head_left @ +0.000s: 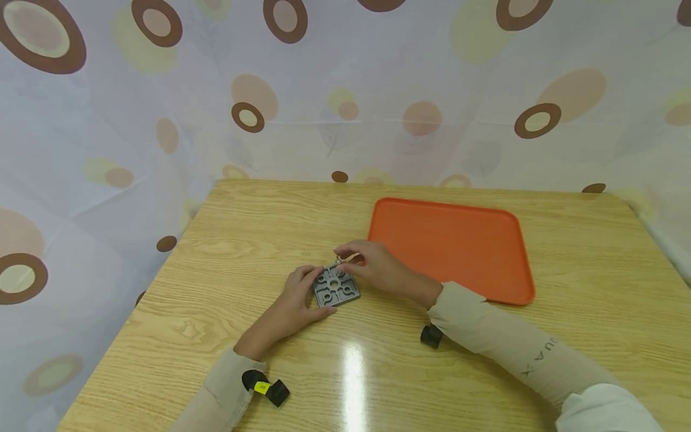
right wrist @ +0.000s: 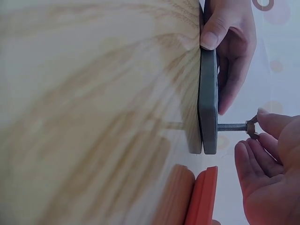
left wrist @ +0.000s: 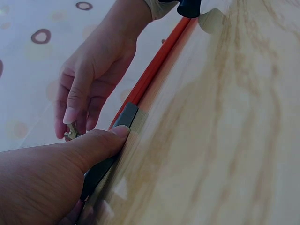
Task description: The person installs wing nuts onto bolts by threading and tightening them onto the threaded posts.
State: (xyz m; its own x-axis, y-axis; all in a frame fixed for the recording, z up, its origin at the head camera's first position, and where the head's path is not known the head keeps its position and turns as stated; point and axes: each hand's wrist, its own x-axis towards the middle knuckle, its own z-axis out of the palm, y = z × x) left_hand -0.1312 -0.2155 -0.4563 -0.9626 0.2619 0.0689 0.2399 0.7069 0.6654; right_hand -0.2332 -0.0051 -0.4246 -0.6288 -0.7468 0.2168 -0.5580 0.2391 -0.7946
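A grey square metal plate (head_left: pixel 340 293) with round bosses and raised ribs lies flat on the wooden table. My left hand (head_left: pixel 291 306) grips it by its left side, the thumb at the near edge and the fingers at the far left corner. From the plate a threaded bolt (right wrist: pixel 232 127) stands upright near its far right corner. At the bolt's top sits a brass-coloured wing nut (right wrist: pixel 252 127), which my right hand (head_left: pixel 383 268) pinches between thumb and fingers. The fingers partly hide the nut in the head view.
An orange tray (head_left: pixel 453 249) lies behind and to the right of the plate, with the right forearm over its near edge. The wooden table (head_left: pixel 259 228) ends at a patterned cloth (head_left: pixel 378 144) at the back. Black wrist straps (head_left: pixel 278 393) are on both sleeves.
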